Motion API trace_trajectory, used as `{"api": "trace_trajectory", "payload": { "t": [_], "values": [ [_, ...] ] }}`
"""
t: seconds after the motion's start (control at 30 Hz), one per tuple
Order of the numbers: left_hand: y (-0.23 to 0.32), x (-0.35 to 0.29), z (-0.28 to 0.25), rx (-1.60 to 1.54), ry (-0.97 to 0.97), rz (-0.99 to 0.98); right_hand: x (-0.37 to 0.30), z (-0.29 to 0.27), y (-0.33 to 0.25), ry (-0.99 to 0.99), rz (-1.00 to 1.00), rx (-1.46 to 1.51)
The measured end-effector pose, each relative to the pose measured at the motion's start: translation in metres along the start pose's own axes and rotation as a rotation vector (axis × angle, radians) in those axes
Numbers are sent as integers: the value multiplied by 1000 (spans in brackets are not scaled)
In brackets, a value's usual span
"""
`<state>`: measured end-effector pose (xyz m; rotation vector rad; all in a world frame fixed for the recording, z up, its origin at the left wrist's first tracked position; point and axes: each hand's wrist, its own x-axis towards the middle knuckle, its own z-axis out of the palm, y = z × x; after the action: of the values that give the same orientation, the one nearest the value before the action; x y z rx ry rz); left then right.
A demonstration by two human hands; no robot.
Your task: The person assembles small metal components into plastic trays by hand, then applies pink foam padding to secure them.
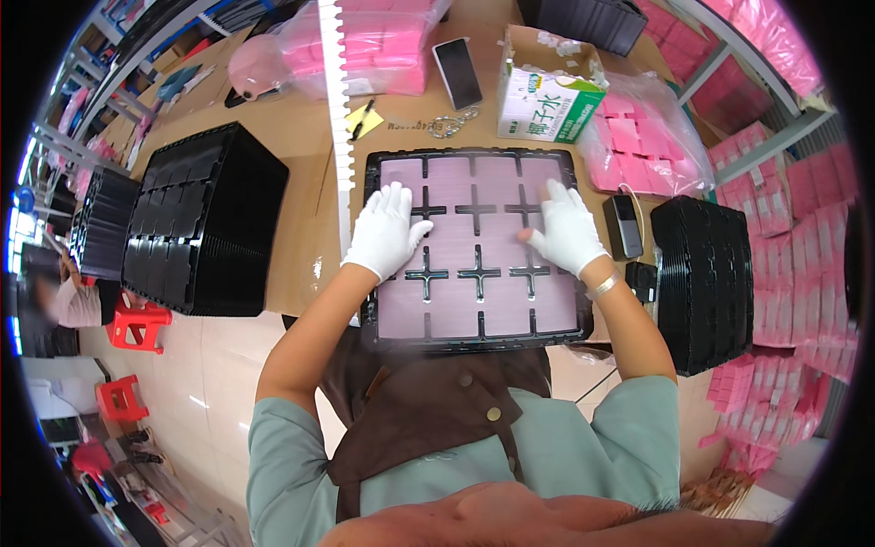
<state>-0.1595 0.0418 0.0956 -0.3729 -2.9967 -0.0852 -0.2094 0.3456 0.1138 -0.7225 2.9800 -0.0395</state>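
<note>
A black plastic tray point(478, 345) lies in front of me on the table. Its raised cross-shaped dividers stand among flat pale pink-lilac pieces point(451, 231) that fill the compartments. On the left part of the tray rests my left hand point(383, 233) in a white glove, flat with the thumb held out. My right hand point(570, 228), also gloved in white, lies over the right part with its fingers stretched; its thumb tip shows bare. Neither hand grips anything. Whether the pieces lie in one layer or several cannot be seen.
Stacked black trays stand at the left point(205, 219) and right point(702, 283). A white toothed strip point(335, 118) crosses the cardboard-covered table. Beyond the tray are a phone point(458, 75), a carton point(547, 96) and bagged pink pieces point(638, 146). A power bank point(623, 225) sits close to my right hand.
</note>
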Motion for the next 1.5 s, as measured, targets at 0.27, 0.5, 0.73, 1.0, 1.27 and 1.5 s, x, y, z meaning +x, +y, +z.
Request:
{"api": "trace_trajectory", "payload": {
  "t": [0.27,0.5,0.73,1.0,1.27,1.5],
  "values": [
    [-7,26,12,80,49,-71,28,0,-9,139,81,-40],
    [7,-53,-21,-156,44,168,-56,6,22,150,-102,439],
    [7,-158,-40,-295,-204,361,-160,24,9,193,-344,484],
    [16,-159,-45,-392,-138,383,-155,17,2,307,-304,548],
    [9,-155,-36,-758,138,-240,-170,30,34,560,144,452],
    [29,-140,-19,-572,23,-538,-151,50,-14,354,518,492]
  ]
}}
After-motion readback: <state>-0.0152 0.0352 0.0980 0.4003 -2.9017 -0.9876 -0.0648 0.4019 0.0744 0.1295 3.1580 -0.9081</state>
